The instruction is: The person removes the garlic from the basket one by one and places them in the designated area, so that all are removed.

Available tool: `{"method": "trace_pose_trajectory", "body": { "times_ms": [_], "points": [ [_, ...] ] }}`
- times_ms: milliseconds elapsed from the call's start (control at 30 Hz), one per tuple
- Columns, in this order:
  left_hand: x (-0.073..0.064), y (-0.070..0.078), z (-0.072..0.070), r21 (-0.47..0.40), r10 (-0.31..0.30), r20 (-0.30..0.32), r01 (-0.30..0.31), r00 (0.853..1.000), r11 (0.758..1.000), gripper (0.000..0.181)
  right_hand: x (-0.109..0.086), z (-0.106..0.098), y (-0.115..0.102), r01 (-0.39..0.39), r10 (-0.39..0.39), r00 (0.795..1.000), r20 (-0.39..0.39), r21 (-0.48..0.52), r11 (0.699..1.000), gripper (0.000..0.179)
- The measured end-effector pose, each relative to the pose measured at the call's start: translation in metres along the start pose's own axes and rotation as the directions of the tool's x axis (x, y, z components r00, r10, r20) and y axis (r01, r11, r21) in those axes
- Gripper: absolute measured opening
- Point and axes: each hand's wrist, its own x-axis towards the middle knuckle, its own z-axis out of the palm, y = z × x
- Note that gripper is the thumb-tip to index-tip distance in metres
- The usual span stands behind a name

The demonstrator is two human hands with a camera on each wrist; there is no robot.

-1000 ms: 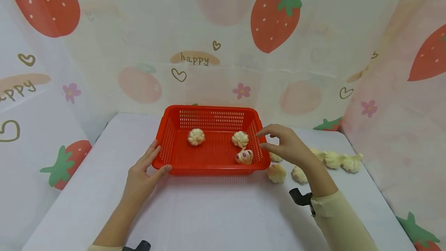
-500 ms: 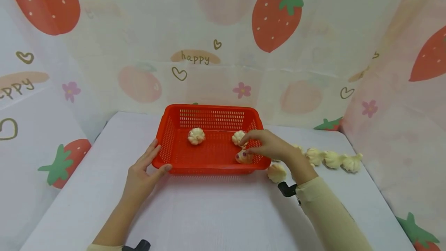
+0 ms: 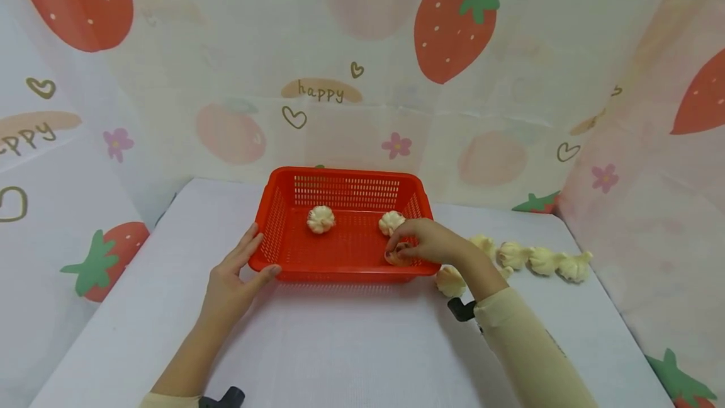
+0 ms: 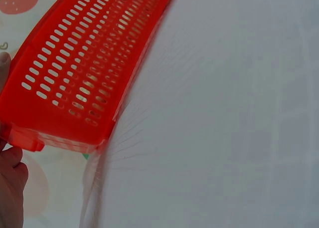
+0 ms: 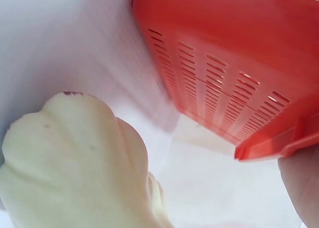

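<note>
Red basket point(image 3: 351, 245), on the white table point(image 3: 340, 345): we count three garlic bulbs inside. Left hand point(image 3: 232, 279): spread at the basket's left front corner, thumb on the rim. Right hand point(image 3: 432, 242): inside the right end, pinching the spotted bulb point(image 3: 398, 260), partly hidden. Further bulbs point(image 3: 542, 260): on the table, right. Step, we judge: grasping that bulb; the next move calls for a secure pinch and a steady basket.

Basket point(image 3: 340, 277) and garlic point(image 3: 542, 261) on white table point(image 3: 340, 348)
</note>
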Motion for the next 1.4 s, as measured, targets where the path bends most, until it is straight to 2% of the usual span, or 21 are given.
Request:
{"method": "trace_pose_trajectory", "body": {
  "times_ms": [200,400,633,867,1133,1267,1400],
  "points": [
    [-0.001,-0.001,-0.004,0.01,-0.022,-0.008,0.022,1.0,1.0,0.078,0.01,0.002,-0.003,0.042,-0.04,0.999,0.021,-0.12,0.992,0.012],
    [0.0,-0.004,0.001,0.01,-0.016,0.01,0.016,1.0,1.0,0.077,0.01,0.005,0.001,-0.014,0.019,0.999,0.037,-0.138,0.99,0.021],
    [-0.002,-0.004,0.001,0.011,-0.029,0.015,0.029,0.999,1.0,0.077,0.014,0.006,-0.003,-0.095,0.108,0.992,0.071,-0.172,0.981,0.04],
    [0.0,-0.004,0.001,-0.001,-0.015,0.011,0.015,1.0,1.0,0.077,0.019,0.005,-0.004,-0.076,0.108,0.989,0.099,-0.278,0.957,0.052],
    [0.001,-0.002,0.001,0.005,-0.004,0.006,0.004,1.0,1.0,0.077,0.021,0.005,-0.007,-0.028,0.072,0.992,0.103,-0.374,0.927,0.051],
    [0.001,-0.001,0.001,0.011,-0.013,0.01,0.013,1.0,1.0,0.078,0.023,0.007,-0.008,-0.038,0.087,0.991,0.103,-0.409,0.912,0.046],
    [0.001,-0.001,0.001,0.015,-0.017,0.009,0.016,1.0,1.0,0.077,0.025,0.009,-0.007,-0.041,0.086,0.992,0.09,-0.414,0.909,0.039]
  ]
}}
